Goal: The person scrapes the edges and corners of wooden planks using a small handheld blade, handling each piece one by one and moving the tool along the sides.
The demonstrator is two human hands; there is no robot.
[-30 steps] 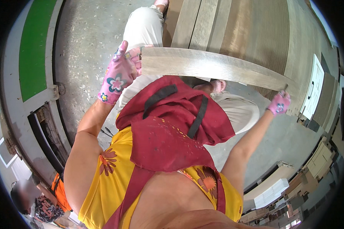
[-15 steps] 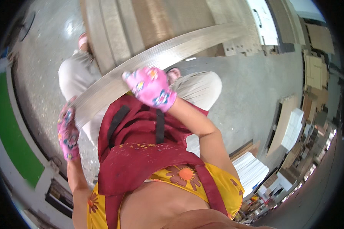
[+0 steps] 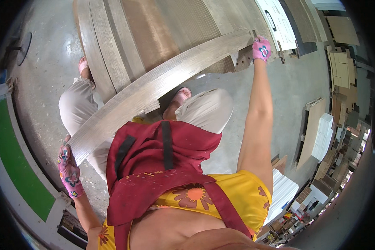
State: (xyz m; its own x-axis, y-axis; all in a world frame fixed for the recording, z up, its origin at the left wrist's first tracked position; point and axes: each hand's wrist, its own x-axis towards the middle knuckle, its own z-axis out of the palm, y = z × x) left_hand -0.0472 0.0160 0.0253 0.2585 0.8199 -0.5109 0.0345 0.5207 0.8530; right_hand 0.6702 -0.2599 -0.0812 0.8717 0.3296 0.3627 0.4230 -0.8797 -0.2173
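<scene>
Two gloved hands grip one long wooden board (image 3: 154,89) endwise: left hand (image 3: 68,168) low and near, right hand (image 3: 261,48) far.

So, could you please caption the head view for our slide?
Both gloved hands, left and right, hold a long wooden plank by its ends.

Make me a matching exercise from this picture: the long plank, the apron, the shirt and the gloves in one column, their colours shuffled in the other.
Things:
1. long plank
2. apron
3. shirt
4. glove on the left hand and on the right hand

Colours:
A. pink with flowers
B. dark red
C. grey-brown wood
D. yellow with orange flowers

Pairs: 1-C, 2-B, 3-D, 4-A
</scene>
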